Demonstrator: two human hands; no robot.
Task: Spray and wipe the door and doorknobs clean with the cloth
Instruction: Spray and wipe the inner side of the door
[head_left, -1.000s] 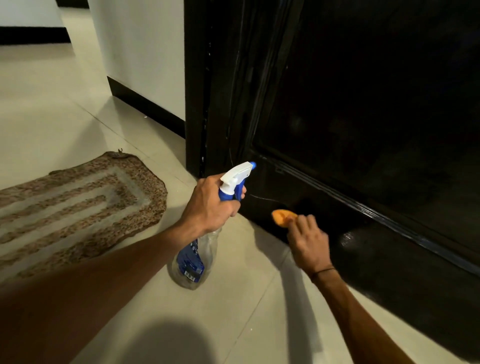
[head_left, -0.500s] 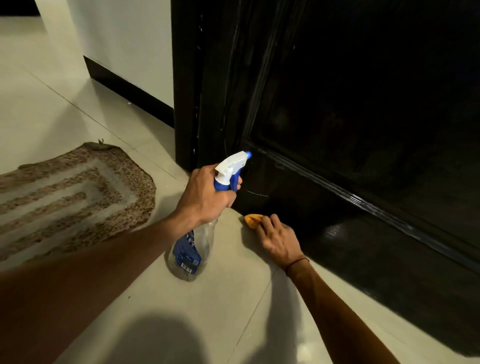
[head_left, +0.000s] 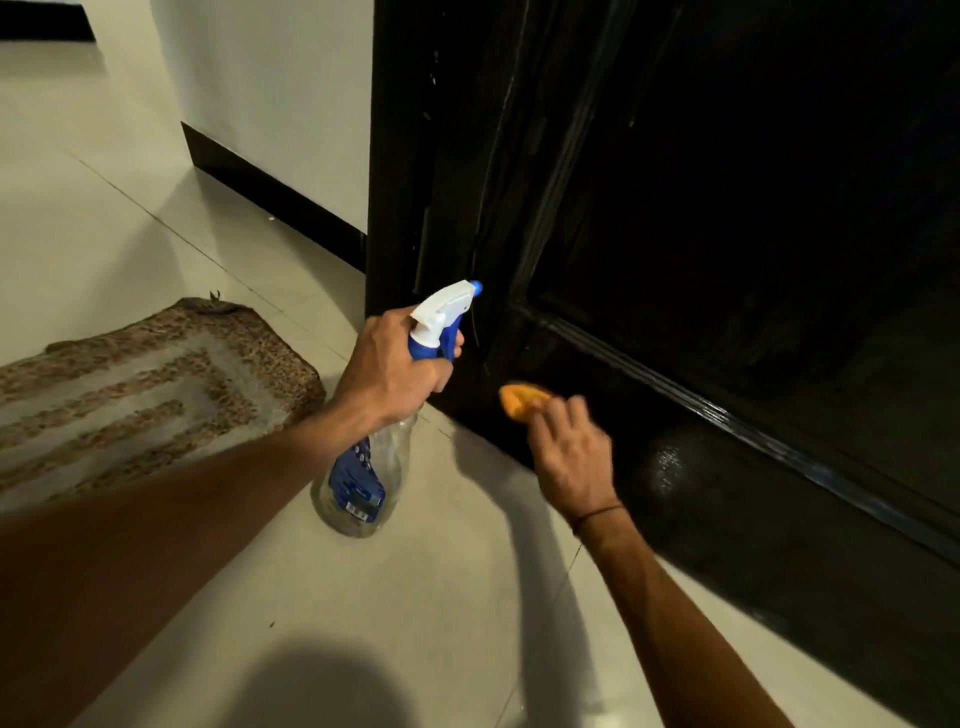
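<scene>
While gripping cloth (head_left: 521, 401), right hand (head_left: 571, 457) outstretched.

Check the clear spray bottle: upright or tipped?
Roughly upright: the clear plastic spray bottle has its white-and-blue trigger head on top, gripped by the left hand.

Glossy black door (head_left: 727, 260), clear plastic bottle (head_left: 363, 499), woven mat (head_left: 145, 389).

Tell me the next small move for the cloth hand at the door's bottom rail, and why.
Probably sweep the orange cloth rightward along the door. The right hand holds it near the rail's left end, while a wet, shiny patch sits unwiped further right. The left hand holds the spray bottle ready, so more spray seems unneeded yet.
</scene>
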